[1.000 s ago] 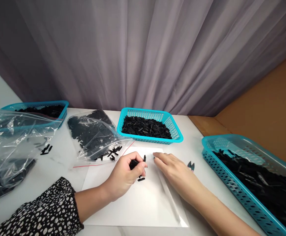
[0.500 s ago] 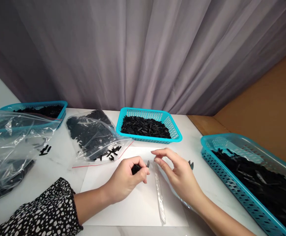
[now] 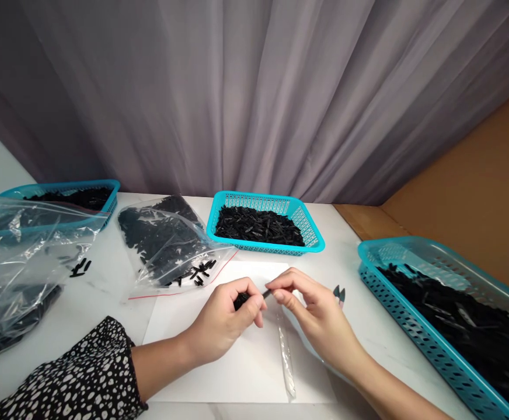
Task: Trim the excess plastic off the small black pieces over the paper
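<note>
My L hand (image 3: 226,321) is curled into a loose fist: fingers bent round a clump (image 3: 240,301) of black pcs, thumb laid over the side of the index. Only part of the clump shows, in the hollow btwn thumb & index; can't count pcs. At that thumb's tip sits one end of a strip (image 3: 268,294). My R hand (image 3: 318,312) has the other end: thumb & index nearly together, pinching it w/ tips only. My other R fingers are bent & mostly hidden behind the index, so can't tell much abt them. My two sets of fingertips are v. close, strip bridging the gap.

Strip is thin, dk grey to blk, tilted up toward my R side. Too small to make out surface detail. It's held above the white sheet (image 3: 211,376), which lies flat on the tabletop (image 3: 105,297). A clear plastic piece (image 3: 286,364), narrow & crinkled, lies on the R part of the sheet, just below my R fingers.

Just past my R hand: pointed tips (image 3: 339,293) of a tool, rest hidden. Mid basket (image 3: 258,247), blue w/ a heap of dk strips, stands beyond my hands. Clear bag (image 3: 162,233) w/ blk pcs lies to its L, red line along the mouth, a few pcs near that end. R basket (image 3: 412,321), also blue, has more dk pcs.
</note>
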`<state>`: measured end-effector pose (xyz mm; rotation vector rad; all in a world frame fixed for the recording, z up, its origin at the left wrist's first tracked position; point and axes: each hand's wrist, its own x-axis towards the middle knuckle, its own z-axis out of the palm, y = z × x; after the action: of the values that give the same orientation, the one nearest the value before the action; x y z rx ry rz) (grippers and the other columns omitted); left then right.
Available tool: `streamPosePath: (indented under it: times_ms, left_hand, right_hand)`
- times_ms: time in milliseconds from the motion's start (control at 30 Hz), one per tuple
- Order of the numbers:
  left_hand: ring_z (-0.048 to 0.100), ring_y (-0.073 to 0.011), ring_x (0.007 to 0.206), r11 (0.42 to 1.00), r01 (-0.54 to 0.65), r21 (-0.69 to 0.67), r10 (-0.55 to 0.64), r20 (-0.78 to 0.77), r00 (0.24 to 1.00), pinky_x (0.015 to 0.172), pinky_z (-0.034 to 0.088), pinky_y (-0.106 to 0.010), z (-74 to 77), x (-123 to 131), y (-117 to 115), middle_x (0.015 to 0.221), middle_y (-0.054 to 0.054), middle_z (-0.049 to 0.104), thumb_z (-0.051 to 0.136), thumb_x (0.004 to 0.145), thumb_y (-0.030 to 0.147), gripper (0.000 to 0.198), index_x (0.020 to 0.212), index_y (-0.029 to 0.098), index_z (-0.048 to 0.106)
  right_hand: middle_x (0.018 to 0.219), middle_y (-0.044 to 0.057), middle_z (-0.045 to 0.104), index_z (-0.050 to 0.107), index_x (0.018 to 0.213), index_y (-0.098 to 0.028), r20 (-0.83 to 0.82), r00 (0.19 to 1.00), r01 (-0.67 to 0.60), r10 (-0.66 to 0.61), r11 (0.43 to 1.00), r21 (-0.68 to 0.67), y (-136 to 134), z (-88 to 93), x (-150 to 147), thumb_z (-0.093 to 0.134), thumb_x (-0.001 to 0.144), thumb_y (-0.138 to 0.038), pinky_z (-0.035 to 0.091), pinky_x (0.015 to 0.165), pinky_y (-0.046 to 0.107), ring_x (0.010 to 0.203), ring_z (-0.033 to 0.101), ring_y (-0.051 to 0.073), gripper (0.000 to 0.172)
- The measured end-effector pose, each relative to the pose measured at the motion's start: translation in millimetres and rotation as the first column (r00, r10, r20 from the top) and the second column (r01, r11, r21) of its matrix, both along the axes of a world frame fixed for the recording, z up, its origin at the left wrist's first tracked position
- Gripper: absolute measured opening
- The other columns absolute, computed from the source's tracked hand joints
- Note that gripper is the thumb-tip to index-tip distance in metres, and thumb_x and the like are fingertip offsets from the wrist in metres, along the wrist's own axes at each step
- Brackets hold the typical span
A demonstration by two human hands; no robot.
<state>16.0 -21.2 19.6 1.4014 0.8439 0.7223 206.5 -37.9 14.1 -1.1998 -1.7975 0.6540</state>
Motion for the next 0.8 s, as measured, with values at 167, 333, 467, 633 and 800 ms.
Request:
streamPosePath:
  times_ms: [167,333,467,633,800]
  left_hand:
    - [0.03,-0.0046,0.042,0.996,-0.031,-0.087,0.039,0.09,0.995,0.041,0.021,-0.02,-1.5,1.0,2.2,0.063,0.002,0.059,0.052,0.091,0.039,0.026,0.074,0.019,0.048]
    - [0.032,-0.0043,0.043,0.997,-0.014,-0.079,0.022,0.099,0.995,0.041,0.022,-0.019,-1.5,0.5,3.2,0.062,0.002,0.059,0.055,0.089,0.038,0.025,0.074,0.018,0.05]
    - [0.031,-0.0039,0.042,0.996,-0.033,-0.082,0.041,0.099,0.994,0.04,0.022,-0.019,-2.3,-0.4,4.6,0.062,0.002,0.059,0.056,0.089,0.039,0.027,0.072,0.018,0.049]
    - [0.032,-0.0034,0.042,0.997,-0.066,-0.05,0.07,0.064,0.995,0.04,0.023,-0.018,-3.3,-1.2,5.6,0.062,0.002,0.059,0.058,0.087,0.038,0.027,0.071,0.018,0.05]
    - [0.031,-0.0037,0.042,0.995,-0.079,-0.054,0.083,0.062,0.995,0.04,0.022,-0.018,-4.3,-1.7,5.1,0.061,0.002,0.059,0.059,0.086,0.037,0.025,0.071,0.018,0.05]
  right_hand:
    - [0.098,0.005,0.061,0.06,0.09,-0.021,0.575,0.792,-0.124,0.206,0.976,-0.179,2.3,9.2,14.7,0.05,0.08,0.002,0.04,0.057,0.026,0.062,0.057,0.014,0.027]
    - [0.086,0.001,0.058,0.05,0.075,-0.02,0.682,0.618,-0.254,0.391,0.92,-0.297,0.9,11.9,22.3,0.044,0.078,0.009,0.027,0.051,0.023,0.059,0.053,0.011,0.029]
    - [0.082,0.0,0.057,0.05,0.084,-0.02,0.752,0.549,-0.251,0.365,0.93,-0.268,2.5,5.8,28.2,0.044,0.077,0.01,0.023,0.052,0.025,0.058,0.052,0.012,0.031]
    - [0.08,0.001,0.059,0.053,0.087,-0.02,0.782,0.532,-0.214,0.326,0.945,-0.248,1.5,2.6,35.5,0.045,0.079,0.005,0.022,0.049,0.026,0.051,0.048,0.011,0.028]
    - [0.079,0.003,0.059,0.053,0.075,-0.02,0.842,0.507,-0.203,0.184,0.975,-0.091,6.5,10.4,42.9,0.044,0.073,0.005,0.021,0.043,0.028,0.039,0.038,0.009,0.026]
